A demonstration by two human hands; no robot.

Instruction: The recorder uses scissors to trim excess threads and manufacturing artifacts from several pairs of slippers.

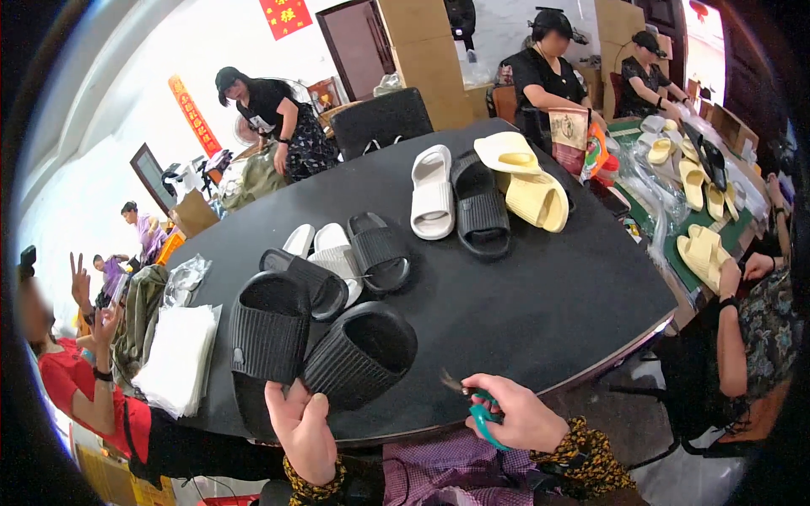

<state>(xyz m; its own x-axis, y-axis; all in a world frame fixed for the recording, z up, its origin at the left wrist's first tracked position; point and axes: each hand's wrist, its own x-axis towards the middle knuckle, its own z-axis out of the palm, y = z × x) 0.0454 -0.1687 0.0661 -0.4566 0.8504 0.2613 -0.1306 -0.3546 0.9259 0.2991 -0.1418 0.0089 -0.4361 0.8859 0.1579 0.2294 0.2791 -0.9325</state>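
Touches the outer black ribbed slide (270, 337) and the near edge of the inner black ribbed slide (350, 367) with the left hand (305, 430), lower left of centre in the frame. Cannot tell whether to call this a firm grip or only a touch (fingertips partly lost against the black), nor whether to put the inner one on the tabletop (548, 320) or above it. Curls the right hand (521, 415) around teal-handled scissors (483, 422), lower right of centre, and points the blades up and to the left, clear of both slides.

Has the hands well apart from each other, the left just below the pair and much the nearer. From the right hand, finds the pair to the left and slightly higher in the frame, across bare black surface. Runs the outer slide's long axis nearly straight up the frame; slants the inner one from lower left to upper right.

Shows beyond these, left of centre, a white-soled black-strapped slide (316, 282) and a plain black slide (380, 253); at upper centre, a white slide (433, 198) beside yellow slides (540, 202); at lower left, a stack of plastic bags (177, 358).
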